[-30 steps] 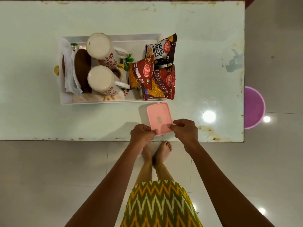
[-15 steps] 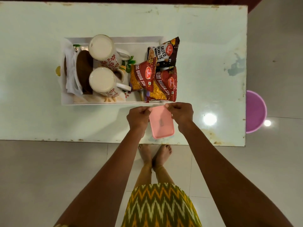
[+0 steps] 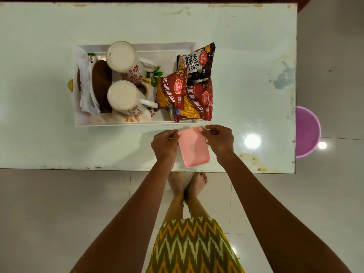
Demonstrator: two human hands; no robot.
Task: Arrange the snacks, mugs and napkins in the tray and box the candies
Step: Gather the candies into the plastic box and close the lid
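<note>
A pink lidded candy box (image 3: 194,149) lies on the pale green table near its front edge. My left hand (image 3: 165,143) pinches its far left corner and my right hand (image 3: 220,139) pinches its far right corner. Just beyond stands the white tray (image 3: 122,123). It holds two upside-down white mugs with red flowers (image 3: 123,58) (image 3: 124,97), white napkins (image 3: 85,91) at its left end, a dark peanut packet (image 3: 199,63) and two red sev packets (image 3: 171,89) (image 3: 199,101) at its right end.
The table (image 3: 246,56) ends at the right, where a purple stool (image 3: 307,131) stands on the tiled floor. A dark brown oval thing (image 3: 101,83) lies in the tray beside the napkins. My bare feet show below the table's front edge.
Both hands have moved from the box's near corners to its far corners. Since half a second ago they have barely shifted, and the box has stayed in place.
</note>
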